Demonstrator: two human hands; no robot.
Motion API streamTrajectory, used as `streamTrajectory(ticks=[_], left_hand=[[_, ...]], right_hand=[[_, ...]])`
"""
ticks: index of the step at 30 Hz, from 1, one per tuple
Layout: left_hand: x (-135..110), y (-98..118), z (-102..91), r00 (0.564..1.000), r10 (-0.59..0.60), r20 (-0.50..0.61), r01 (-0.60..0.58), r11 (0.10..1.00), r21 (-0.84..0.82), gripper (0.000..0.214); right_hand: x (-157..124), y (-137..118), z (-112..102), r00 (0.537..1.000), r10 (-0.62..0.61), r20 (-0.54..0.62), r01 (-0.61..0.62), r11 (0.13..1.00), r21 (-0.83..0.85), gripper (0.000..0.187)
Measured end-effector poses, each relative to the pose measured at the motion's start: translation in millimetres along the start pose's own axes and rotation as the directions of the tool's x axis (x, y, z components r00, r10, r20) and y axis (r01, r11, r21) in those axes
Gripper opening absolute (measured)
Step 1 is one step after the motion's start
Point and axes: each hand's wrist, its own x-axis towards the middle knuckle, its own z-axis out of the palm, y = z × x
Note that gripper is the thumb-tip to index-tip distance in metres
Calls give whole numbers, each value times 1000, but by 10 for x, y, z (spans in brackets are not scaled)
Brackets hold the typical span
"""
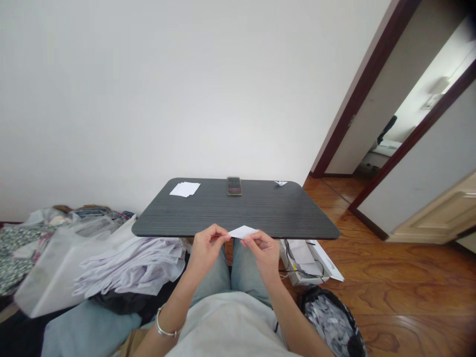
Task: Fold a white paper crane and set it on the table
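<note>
A small folded piece of white paper (242, 231) is held between both hands at the near edge of the dark table (208, 213). My left hand (208, 248) pinches its left corner between thumb and fingers. On the other side, my right hand (263, 250) grips the right corner the same way. The paper has a flat diamond-like shape with a peak pointing away from me. Its lower part is partly hidden by my fingers.
A stack of white paper sheets (185, 189) lies at the table's back left, a phone (234, 186) at the back middle, and a small folded paper figure (281, 183) at the back right. Folded clothes (130, 267) are piled left. A black-bagged bin (330, 317) and a box (305, 260) stand right.
</note>
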Motion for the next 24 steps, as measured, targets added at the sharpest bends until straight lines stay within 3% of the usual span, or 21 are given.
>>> streamTrajectory(ticks=[6,9,18,24], left_hand=[[12,4,35,995,-83,54,92,972,-218,11],[8,13,70,986,-163,43,168,931,-324,22],[-40,39,134,970,-241,2,221,885,-410,19],[-35,71,117,956,-285,77,282,806,-520,21]], right_hand=[[11,7,-1,1000,19,-21,-19,1000,-13,7],[13,15,0,1000,17,-23,-17,1000,-5,7],[8,10,13,999,15,-32,-16,1000,-9,10],[4,0,22,999,27,-37,-27,1000,3,11]])
